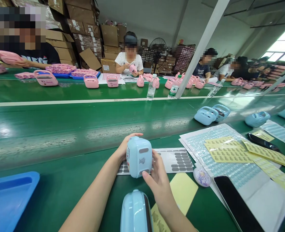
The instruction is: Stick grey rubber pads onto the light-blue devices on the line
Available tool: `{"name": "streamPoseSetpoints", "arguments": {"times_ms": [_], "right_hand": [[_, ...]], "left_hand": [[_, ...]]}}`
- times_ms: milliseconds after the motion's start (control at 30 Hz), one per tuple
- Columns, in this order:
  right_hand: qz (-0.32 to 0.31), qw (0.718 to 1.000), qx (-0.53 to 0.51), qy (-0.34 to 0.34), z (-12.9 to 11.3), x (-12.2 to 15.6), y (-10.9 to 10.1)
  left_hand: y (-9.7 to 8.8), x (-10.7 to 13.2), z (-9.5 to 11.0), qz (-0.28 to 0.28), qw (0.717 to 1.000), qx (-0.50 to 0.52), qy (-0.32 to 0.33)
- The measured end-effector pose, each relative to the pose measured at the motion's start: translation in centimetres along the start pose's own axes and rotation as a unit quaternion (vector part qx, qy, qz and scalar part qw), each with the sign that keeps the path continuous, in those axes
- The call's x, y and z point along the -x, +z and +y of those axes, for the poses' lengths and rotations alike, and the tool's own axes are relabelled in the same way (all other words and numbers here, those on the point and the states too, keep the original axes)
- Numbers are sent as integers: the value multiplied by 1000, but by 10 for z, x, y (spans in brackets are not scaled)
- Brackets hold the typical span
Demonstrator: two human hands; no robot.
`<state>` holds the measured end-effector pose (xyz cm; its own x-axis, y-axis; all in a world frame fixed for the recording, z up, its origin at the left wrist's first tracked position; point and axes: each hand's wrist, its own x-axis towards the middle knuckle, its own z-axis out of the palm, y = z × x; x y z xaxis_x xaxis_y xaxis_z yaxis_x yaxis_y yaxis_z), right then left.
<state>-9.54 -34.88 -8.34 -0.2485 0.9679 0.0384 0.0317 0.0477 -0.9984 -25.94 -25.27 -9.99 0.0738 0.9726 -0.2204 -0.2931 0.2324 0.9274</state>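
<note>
Both my hands hold a light-blue plastic radio-shaped device (140, 158) above the table, its flat base turned toward me. Two grey oval pads and small printed text show on that base. My left hand (123, 146) is closed around its far left side, with most fingers hidden behind it. My right hand (159, 180) grips the right side, its thumb at the lower grey pad. Beneath the device lies a sheet of grey oval stickers (181, 161), partly peeled. A second light-blue device (135, 212) stands nearer to me, beside a yellow backing sheet (184, 190).
At left is a blue tray (14, 187). To the right lie clear sticker sheets (219, 135), yellow sticker sheets (227, 149), a black phone (236, 203) and a round badge (201, 177). More blue devices (206, 116) stand beyond. Co-workers handle pink devices (91, 81) across the green conveyor belt (84, 119).
</note>
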Motion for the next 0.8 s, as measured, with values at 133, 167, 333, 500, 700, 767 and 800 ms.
{"name": "streamPoseSetpoints", "arguments": {"times_ms": [133,167,333,500,700,767,800], "right_hand": [[-29,975,-218,44,16,1,9],[-23,967,-247,50,17,1,11],[-4,961,-269,63,14,-2,16],[9,961,-267,75,12,-2,14],[12,955,-288,67,21,0,13],[12,957,-284,66,24,1,14],[14,958,-279,66,25,1,14]], "left_hand": [[0,2,2,-4,1000,-20,-7],[0,2,2,-9,1000,-24,-8],[-2,1,2,-10,999,-36,2],[-3,-2,-1,-15,999,-33,-2],[-6,-2,-2,-24,999,-35,6],[-7,-2,-2,-29,999,-40,5],[-8,-2,-2,-31,999,-39,2]]}}
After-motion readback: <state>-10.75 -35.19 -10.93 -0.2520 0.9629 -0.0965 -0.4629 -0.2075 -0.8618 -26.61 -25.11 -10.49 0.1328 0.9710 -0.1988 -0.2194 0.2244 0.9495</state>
